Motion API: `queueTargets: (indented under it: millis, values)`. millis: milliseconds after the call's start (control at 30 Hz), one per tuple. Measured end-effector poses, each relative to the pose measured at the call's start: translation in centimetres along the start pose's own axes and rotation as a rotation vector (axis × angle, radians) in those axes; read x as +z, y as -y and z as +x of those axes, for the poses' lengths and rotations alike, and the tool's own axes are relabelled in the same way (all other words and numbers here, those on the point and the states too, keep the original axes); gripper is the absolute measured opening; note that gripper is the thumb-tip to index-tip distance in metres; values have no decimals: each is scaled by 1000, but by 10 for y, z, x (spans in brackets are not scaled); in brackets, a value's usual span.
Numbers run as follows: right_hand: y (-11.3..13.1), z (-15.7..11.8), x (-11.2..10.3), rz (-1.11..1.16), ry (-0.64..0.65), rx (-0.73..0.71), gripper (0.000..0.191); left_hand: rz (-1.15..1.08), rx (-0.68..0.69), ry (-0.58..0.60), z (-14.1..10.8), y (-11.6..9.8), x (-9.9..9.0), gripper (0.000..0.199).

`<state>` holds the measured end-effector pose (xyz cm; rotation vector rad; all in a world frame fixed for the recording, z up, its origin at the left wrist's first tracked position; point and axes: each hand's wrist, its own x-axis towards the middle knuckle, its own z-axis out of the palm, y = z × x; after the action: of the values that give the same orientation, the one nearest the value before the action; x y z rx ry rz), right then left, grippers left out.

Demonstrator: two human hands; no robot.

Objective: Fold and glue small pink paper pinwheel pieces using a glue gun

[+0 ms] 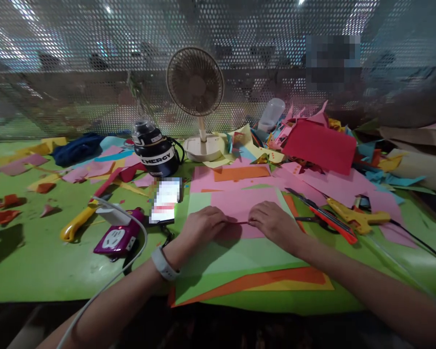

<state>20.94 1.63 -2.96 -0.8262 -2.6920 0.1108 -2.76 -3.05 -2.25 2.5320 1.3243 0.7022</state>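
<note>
A thin dark red strip lies crosswise over a pink sheet, which rests on pale green paper. My left hand pinches the strip's left end, its fingers pressed together. At the right end, my right hand has its fingertips closed on the same strip. Both hands rest low over the paper, a short gap apart. Orange and yellow sheets stick out under the pale green paper at the near edge.
A phone, purple power socket and yellow-handled tool are on the left. Behind stand a bottle and fan. To the right lie a red cutter, yellow glue gun and paper scraps.
</note>
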Motion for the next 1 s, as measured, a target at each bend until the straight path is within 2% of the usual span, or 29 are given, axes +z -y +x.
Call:
queueTargets:
  millis: [100, 200, 433, 600, 800, 867, 933, 967, 1000]
  values:
    - [1, 4, -6, 148, 45, 160, 11, -148, -159, -60, 1, 3, 2, 17]
    - [2, 8, -11, 190, 113, 263, 8, -239, -250, -64, 1, 7, 1, 15]
    - [1, 16, -12, 78, 200, 263, 10, -278, -364, -51, -9, 17, -10, 18]
    - [1, 17, -11, -2, 238, 299, 13, -180, -368, -46, -18, 22, -19, 22]
    - [1, 18, -11, 22, 238, 295, 11, 3, -358, -32, -30, 28, -30, 19]
    - [-1, 17, -10, 36, 225, 289, 11, 140, -343, -89, -34, 21, -31, 18]
    - [-4, 16, -8, 52, 218, 287, 11, 333, -322, -207, -35, 7, -27, 15]
    - [-5, 16, -7, 56, 215, 287, 11, 386, -295, -243, -35, -2, -22, 17]
    - [-6, 15, -5, 57, 212, 282, 11, 390, -212, -221, -34, -12, -15, 22]
